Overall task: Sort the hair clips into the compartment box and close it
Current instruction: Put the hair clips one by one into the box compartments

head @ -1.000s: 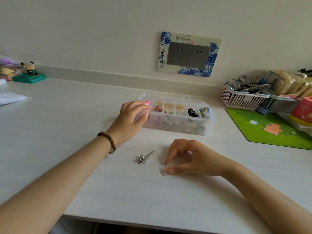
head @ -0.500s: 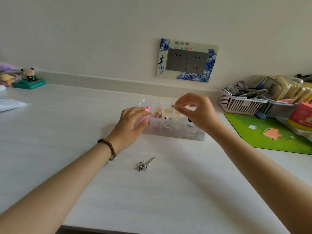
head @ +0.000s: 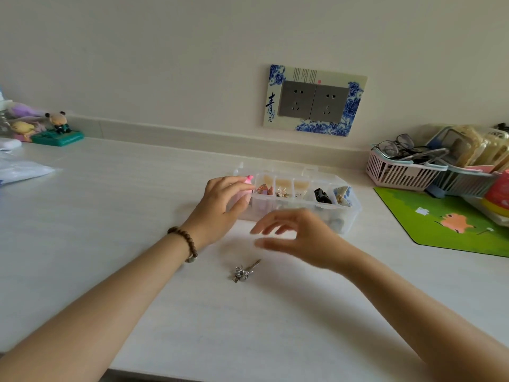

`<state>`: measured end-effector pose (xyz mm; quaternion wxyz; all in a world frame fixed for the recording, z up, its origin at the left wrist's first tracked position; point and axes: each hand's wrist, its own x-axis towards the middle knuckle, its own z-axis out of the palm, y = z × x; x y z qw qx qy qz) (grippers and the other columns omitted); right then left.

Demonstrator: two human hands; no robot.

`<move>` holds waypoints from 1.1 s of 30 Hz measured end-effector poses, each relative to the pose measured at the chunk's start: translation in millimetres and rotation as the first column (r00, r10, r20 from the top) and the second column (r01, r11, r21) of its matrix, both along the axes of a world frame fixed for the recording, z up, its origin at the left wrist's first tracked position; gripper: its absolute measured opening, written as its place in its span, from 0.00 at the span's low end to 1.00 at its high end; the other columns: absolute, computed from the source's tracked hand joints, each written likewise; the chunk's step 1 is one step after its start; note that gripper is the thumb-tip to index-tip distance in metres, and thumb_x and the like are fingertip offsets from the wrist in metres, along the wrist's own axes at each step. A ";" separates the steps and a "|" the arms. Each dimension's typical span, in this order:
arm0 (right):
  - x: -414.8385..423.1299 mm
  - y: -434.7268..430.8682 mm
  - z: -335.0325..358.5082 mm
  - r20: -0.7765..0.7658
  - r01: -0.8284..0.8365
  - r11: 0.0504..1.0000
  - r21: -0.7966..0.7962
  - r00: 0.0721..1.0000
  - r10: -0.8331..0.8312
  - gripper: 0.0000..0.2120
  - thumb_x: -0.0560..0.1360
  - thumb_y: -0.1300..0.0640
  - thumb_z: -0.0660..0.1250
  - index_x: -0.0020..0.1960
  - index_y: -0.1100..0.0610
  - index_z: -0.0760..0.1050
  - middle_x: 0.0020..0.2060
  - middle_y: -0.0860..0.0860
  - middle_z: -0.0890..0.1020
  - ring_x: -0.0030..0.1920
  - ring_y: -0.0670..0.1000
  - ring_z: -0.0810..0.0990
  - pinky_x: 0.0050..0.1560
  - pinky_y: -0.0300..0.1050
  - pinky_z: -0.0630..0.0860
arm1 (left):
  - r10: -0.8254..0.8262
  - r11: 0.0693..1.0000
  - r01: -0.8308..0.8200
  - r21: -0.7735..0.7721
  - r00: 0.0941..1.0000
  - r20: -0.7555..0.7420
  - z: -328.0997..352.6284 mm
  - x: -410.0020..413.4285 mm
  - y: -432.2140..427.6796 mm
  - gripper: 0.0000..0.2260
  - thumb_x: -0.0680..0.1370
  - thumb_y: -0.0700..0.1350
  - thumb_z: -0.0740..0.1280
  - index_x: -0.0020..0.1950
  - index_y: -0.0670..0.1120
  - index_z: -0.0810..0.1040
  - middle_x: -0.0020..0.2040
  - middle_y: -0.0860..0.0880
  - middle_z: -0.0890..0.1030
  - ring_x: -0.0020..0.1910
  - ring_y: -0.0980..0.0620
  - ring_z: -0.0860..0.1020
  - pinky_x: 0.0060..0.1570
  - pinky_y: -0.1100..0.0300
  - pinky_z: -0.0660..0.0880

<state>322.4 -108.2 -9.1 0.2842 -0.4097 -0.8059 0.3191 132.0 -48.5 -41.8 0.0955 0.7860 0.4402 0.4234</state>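
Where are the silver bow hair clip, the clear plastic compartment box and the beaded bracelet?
silver bow hair clip (head: 243,272), head view, bow
clear plastic compartment box (head: 347,219), head view, front wall
beaded bracelet (head: 187,241), head view, beads

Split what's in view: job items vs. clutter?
Job: compartment box; silver hair clip on the desk; left hand at the box; right hand, open.
Clutter: glasses basket; green mat; figurines; wall sockets.

One head-worn camera looks forward and down, close over the desk (head: 110,216).
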 end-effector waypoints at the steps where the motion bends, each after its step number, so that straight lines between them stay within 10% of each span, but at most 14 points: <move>1: -2.6 -3.8 -5.2 0.057 -0.030 0.999 -0.036 0.998 0.032 0.08 0.69 0.54 0.73 0.47 0.48 0.81 0.45 0.42 0.83 0.46 0.43 0.79 0.54 0.41 0.73 | 0.003 1.000 -0.003 -0.002 1.000 -0.002 -0.1 -0.3 -0.2 0.12 0.78 0.46 0.59 0.60 0.49 0.75 0.61 0.56 0.71 0.63 0.56 0.62 0.61 0.74 0.52; 11: -15.7 -16.5 -23.7 0.157 -0.070 0.997 0.012 0.985 0.067 0.14 0.67 0.50 0.74 0.53 0.48 0.81 0.47 0.51 0.79 0.50 0.47 0.74 0.57 0.42 0.72 | -0.021 0.999 0.022 -0.032 1.000 0.017 -0.9 -1.6 -1.6 0.13 0.78 0.48 0.58 0.61 0.52 0.74 0.60 0.59 0.69 0.63 0.60 0.60 0.64 0.64 0.55; 19: -11.7 -13.4 -20.9 0.003 -0.061 0.998 0.019 0.998 0.061 0.06 0.69 0.58 0.74 0.43 0.57 0.79 0.38 0.49 0.83 0.38 0.47 0.77 0.46 0.41 0.71 | -0.044 0.998 0.046 -0.035 0.998 0.046 0.9 -2.2 -3.3 0.14 0.78 0.49 0.57 0.62 0.51 0.73 0.62 0.59 0.71 0.63 0.59 0.61 0.59 0.76 0.54; 27: -2.9 36.8 28.1 -0.331 0.251 0.963 0.094 0.921 -0.208 0.04 0.70 0.58 0.72 0.44 0.51 0.78 0.38 0.52 0.85 0.38 0.46 0.82 0.45 0.38 0.79 | -0.028 0.999 0.029 -0.030 0.999 0.047 1.2 -1.9 -0.7 0.14 0.78 0.51 0.57 0.62 0.51 0.73 0.63 0.57 0.72 0.64 0.55 0.63 0.63 0.67 0.57; 33: -11.3 83.2 38.0 -0.290 0.414 0.910 0.015 0.873 -0.392 0.07 0.69 0.54 0.74 0.40 0.55 0.76 0.36 0.50 0.85 0.37 0.52 0.83 0.38 0.44 0.76 | -0.041 0.998 0.043 -0.051 0.998 0.049 0.7 -2.8 0.1 0.15 0.78 0.50 0.57 0.64 0.51 0.72 0.64 0.58 0.71 0.64 0.57 0.62 0.62 0.68 0.56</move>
